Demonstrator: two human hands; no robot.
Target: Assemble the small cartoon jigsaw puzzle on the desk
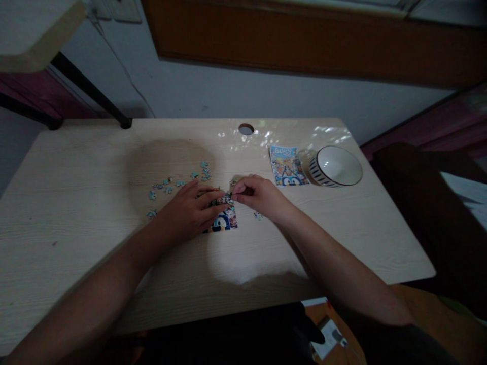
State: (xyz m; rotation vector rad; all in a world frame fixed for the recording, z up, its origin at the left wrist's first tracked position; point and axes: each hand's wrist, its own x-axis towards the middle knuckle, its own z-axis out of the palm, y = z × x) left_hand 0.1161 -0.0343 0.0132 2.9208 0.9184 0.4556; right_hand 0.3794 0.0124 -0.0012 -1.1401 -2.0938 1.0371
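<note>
A partly built jigsaw puzzle lies on the light wooden table in front of me. My left hand lies flat on the puzzle's left part, fingers stretched toward its top edge. My right hand is closed in a pinch at the puzzle's upper right corner, fingertips on a small puzzle piece. Several loose puzzle pieces are scattered to the left of my hands, and one lone piece lies under my right wrist.
A small colourful picture card lies to the right, beside a white bowl with a striped outside. A round cable hole sits near the table's far edge. A dark chair stands at the right.
</note>
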